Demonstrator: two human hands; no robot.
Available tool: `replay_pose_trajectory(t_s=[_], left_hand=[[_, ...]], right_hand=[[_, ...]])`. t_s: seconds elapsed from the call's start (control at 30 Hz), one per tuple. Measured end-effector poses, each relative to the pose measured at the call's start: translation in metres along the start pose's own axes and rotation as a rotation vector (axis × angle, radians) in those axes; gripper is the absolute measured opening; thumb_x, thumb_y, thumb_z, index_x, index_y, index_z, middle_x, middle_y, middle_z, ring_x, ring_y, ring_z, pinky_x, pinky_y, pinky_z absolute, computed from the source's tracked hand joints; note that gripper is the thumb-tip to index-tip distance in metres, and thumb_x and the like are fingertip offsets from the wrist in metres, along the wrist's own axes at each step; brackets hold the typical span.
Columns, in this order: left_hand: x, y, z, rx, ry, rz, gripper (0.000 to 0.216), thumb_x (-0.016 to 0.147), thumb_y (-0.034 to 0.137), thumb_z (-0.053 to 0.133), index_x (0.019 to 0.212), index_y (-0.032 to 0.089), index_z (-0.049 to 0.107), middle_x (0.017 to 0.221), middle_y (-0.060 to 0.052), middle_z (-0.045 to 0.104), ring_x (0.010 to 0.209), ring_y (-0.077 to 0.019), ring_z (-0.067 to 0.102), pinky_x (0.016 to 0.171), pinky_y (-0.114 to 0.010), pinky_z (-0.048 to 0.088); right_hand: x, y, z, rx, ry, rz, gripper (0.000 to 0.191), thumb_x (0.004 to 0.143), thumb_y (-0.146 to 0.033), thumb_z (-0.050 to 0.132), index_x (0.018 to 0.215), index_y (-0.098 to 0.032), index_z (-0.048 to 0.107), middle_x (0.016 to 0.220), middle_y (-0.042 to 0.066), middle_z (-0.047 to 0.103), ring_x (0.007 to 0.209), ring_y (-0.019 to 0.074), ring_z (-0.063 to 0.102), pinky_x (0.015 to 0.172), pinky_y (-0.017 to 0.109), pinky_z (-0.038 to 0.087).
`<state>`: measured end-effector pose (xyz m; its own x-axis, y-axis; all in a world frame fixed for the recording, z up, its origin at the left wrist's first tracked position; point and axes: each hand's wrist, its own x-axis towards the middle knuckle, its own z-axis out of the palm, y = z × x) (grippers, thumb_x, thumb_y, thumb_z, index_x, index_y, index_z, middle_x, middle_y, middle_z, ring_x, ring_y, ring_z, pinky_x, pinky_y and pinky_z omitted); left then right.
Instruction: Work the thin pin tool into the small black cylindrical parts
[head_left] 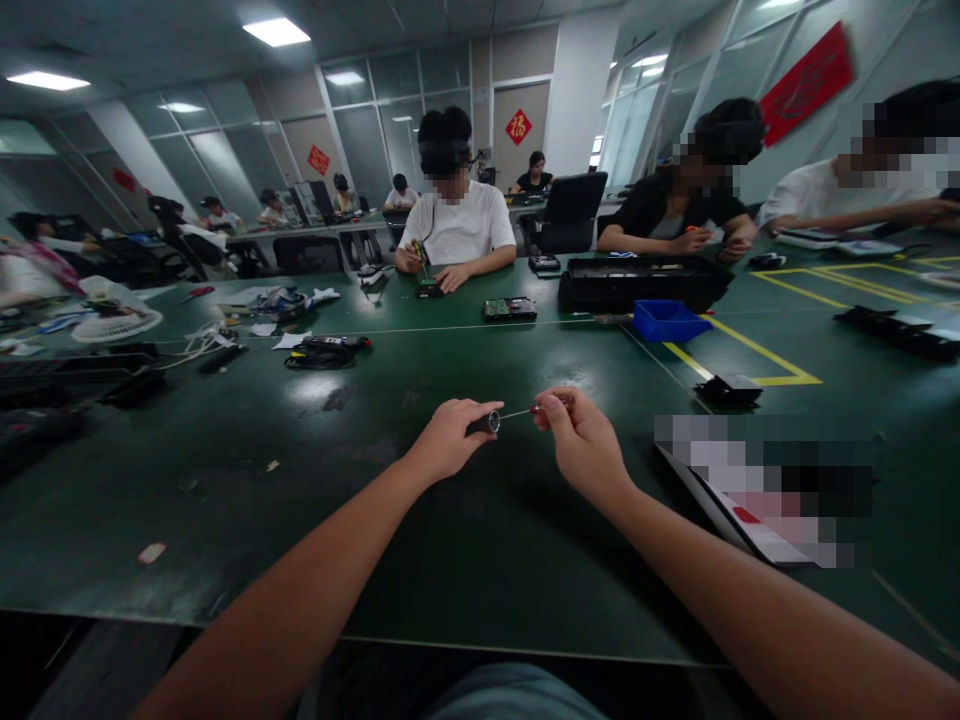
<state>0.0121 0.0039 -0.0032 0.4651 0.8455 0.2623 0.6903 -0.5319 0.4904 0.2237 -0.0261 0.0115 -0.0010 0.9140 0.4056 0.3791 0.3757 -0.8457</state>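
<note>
My left hand (448, 440) is closed around a short black cylinder (491, 422) with a round, light-rimmed end facing right; its far part is hidden in my fingers. My right hand (589, 445) grips a screwdriver (514, 414) by its reddish handle. The thin metal shaft points left, and its tip is at or very near the cylinder's round end; whether it touches I cannot tell. Both hands are held above the green table (465, 540), in front of my body.
A partly blurred flat white item (720, 500) lies right of my right forearm. Beyond are a small black part (727, 390), a blue bin (670, 320), a long black housing (645, 283), a circuit board unit (510, 308) and bundled cables (326, 350). A co-worker (457, 220) sits opposite.
</note>
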Motion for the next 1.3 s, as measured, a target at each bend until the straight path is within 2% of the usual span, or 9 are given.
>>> replay_pose_trajectory(t_s=[0.23, 0.43, 0.7, 1.0, 1.1, 1.3], left_hand=[[0.0009, -0.0040, 0.0027, 0.098, -0.030, 0.000, 0.045, 0.090, 0.027, 0.065, 0.135, 0.028, 0.059, 0.111, -0.006, 0.067, 0.106, -0.0235, 0.057, 0.099, -0.043, 0.040], [0.0009, -0.0053, 0.0020, 0.062, -0.026, -0.021, 0.044, 0.091, 0.027, 0.064, 0.134, 0.028, 0.059, 0.110, -0.005, 0.067, 0.103, -0.0234, 0.058, 0.099, -0.043, 0.041], [0.0005, -0.0042, 0.0027, 0.032, -0.020, 0.015, 0.044, 0.090, 0.026, 0.065, 0.134, 0.028, 0.059, 0.112, -0.005, 0.067, 0.105, -0.0226, 0.057, 0.099, -0.042, 0.040], [0.0016, -0.0064, 0.0022, 0.075, -0.033, -0.008, 0.041, 0.091, 0.025, 0.064, 0.131, 0.027, 0.061, 0.112, -0.005, 0.067, 0.107, -0.0244, 0.057, 0.099, -0.044, 0.040], [0.0018, -0.0045, 0.0017, -0.003, 0.015, -0.057, 0.039, 0.090, 0.024, 0.065, 0.129, 0.025, 0.062, 0.113, -0.006, 0.066, 0.107, -0.0238, 0.058, 0.099, -0.041, 0.042], [0.0005, 0.0020, 0.0000, -0.198, 0.223, -0.165, 0.034, 0.090, 0.022, 0.063, 0.124, 0.020, 0.058, 0.122, -0.007, 0.063, 0.113, -0.0226, 0.058, 0.101, -0.038, 0.043]], right_hand=[[0.0022, -0.0003, -0.0003, -0.171, 0.030, -0.061, 0.024, 0.099, -0.039, 0.044, 0.092, -0.022, 0.059, 0.078, 0.004, 0.068, 0.072, 0.0208, 0.064, 0.069, 0.033, 0.044], [0.0022, -0.0002, -0.0032, -0.121, 0.040, -0.040, 0.027, 0.100, -0.042, 0.043, 0.094, -0.022, 0.060, 0.077, 0.004, 0.067, 0.074, 0.0210, 0.064, 0.068, 0.033, 0.044], [0.0019, 0.0024, -0.0016, -0.052, -0.026, -0.020, 0.027, 0.100, -0.043, 0.043, 0.095, -0.022, 0.060, 0.080, 0.003, 0.067, 0.075, 0.0199, 0.064, 0.070, 0.033, 0.045], [0.0044, -0.0001, -0.0022, -0.183, 0.000, -0.037, 0.024, 0.098, -0.039, 0.044, 0.091, -0.022, 0.059, 0.077, 0.004, 0.067, 0.071, 0.0206, 0.063, 0.067, 0.033, 0.042], [0.0045, -0.0003, -0.0033, -0.201, 0.028, -0.045, 0.025, 0.098, -0.039, 0.043, 0.092, -0.021, 0.059, 0.079, 0.004, 0.067, 0.071, 0.0205, 0.062, 0.067, 0.032, 0.042], [0.0032, -0.0032, -0.0060, -0.182, 0.041, -0.034, 0.026, 0.099, -0.040, 0.043, 0.094, -0.020, 0.060, 0.079, 0.004, 0.066, 0.069, 0.0193, 0.061, 0.065, 0.031, 0.042]])
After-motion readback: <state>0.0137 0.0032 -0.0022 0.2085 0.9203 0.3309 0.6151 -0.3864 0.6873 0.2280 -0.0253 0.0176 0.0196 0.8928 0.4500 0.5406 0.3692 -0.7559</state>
